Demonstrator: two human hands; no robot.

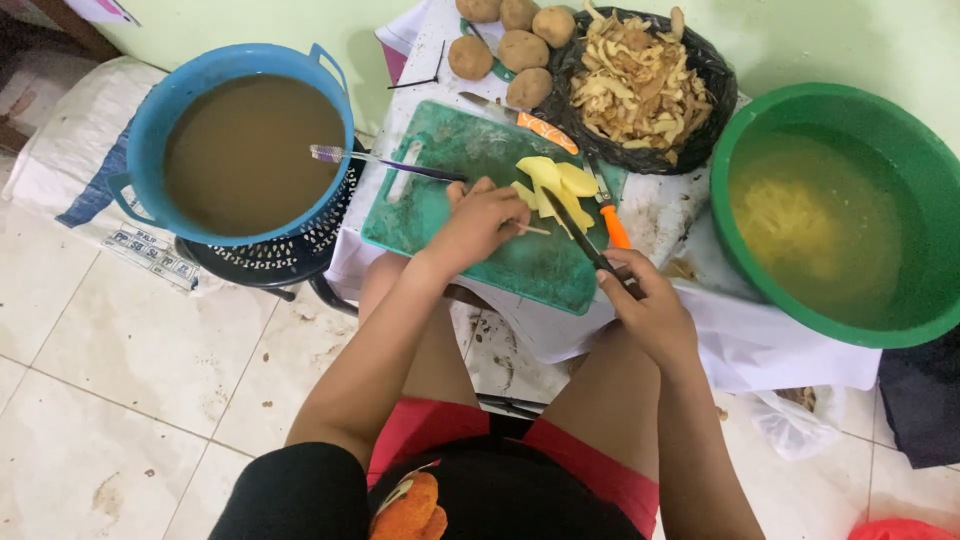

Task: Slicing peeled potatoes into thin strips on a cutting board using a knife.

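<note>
1. Left hand [478,222]: fingers pressed down on peeled potato slices [552,186] on the green cutting board [455,205].
2. Right hand [645,298]: fingers closed around a black-handled knife [575,230], blade across the slices.
3. Done: cut strips soak in the green basin [905,150]; peelings [635,80] fill a black bag.
4. Left: six unpeeled potatoes [512,40] behind the board.

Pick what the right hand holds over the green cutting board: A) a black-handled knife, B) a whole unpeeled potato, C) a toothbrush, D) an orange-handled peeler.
A: the right hand grips a dark-handled knife whose blade lies on the peeled potato slices on the board.
</note>
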